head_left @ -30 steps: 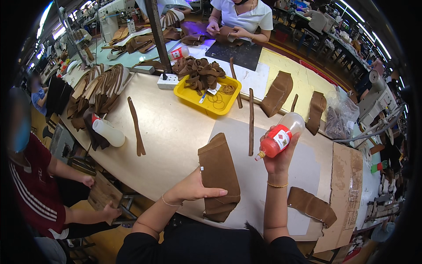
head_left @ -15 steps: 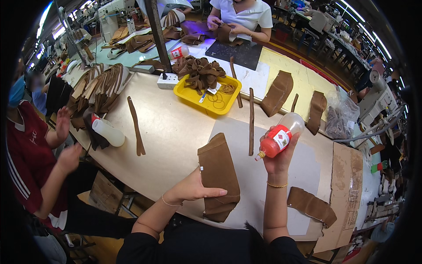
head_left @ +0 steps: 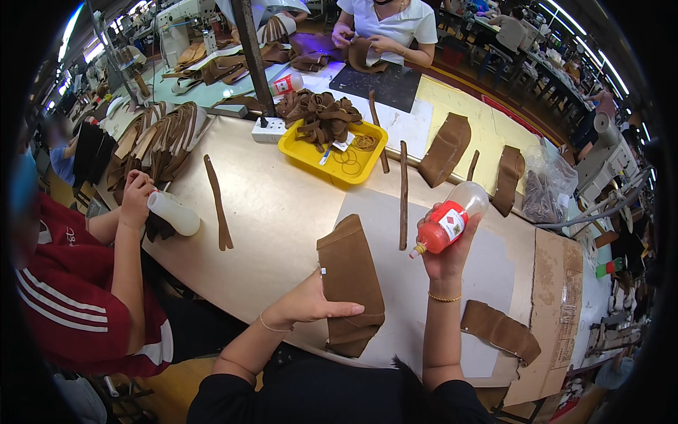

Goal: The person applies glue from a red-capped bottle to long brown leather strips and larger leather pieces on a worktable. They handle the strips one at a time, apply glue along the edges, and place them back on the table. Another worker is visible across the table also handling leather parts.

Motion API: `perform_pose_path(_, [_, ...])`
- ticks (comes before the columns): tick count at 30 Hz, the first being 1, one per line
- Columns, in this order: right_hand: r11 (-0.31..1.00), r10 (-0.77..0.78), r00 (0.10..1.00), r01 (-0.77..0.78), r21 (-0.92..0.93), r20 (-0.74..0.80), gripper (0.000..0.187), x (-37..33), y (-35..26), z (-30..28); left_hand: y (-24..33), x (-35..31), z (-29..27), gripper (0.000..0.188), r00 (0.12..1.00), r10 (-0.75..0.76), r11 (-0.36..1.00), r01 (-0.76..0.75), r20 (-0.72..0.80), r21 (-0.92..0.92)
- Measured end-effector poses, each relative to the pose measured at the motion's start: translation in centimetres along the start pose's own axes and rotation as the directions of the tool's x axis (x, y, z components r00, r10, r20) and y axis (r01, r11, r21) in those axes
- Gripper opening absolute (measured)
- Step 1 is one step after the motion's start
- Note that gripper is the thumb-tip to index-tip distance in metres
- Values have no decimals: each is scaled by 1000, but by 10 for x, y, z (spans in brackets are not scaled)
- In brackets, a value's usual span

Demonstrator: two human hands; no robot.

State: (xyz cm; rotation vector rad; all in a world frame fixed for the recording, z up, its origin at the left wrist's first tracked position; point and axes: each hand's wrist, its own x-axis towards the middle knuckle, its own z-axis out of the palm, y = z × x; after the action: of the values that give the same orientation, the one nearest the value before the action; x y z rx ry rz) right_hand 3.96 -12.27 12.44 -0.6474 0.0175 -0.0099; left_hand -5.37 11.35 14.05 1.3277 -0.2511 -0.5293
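My left hand (head_left: 311,304) grips a brown leather panel (head_left: 353,283) by its left side, thumb on top and fingers hidden beneath. To the right, my right hand (head_left: 450,258) is wrapped round a clear squeeze bottle (head_left: 446,225) with red liquid and a narrow nozzle. The bottle is tilted, its nozzle pointing down and left, apart from the panel. Below them lies a pale grey sheet (head_left: 417,311) on the table. Another brown leather piece (head_left: 500,331) rests by my right forearm. A long thin brown strip (head_left: 404,194) lies just beyond the bottle.
A yellow tray (head_left: 335,177) holds brown strips and rubber bands. At left, a co-worker's hands (head_left: 135,198) are beside a white bottle (head_left: 175,214) and stacked leather pieces (head_left: 159,138). A power strip (head_left: 269,130) sits by a metal post (head_left: 253,56). Cardboard (head_left: 547,311) covers the right end.
The co-worker at left has leaned in over the table, bringing both hands together behind the white bottle. My hands, the leather panel and the red bottle have hardly moved.
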Motion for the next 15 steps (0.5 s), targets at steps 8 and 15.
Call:
perform_pose_path(8, [1000, 16, 999, -15, -27, 30, 71, 2, 0, -10, 2, 1, 2, 68, 999, 13, 1000, -14, -47, -18])
perform_pose_path(15, [1000, 12, 1000, -12, 0, -15, 65, 3, 4, -9, 0, 1, 3, 67, 998, 5, 998, -8, -56, -56])
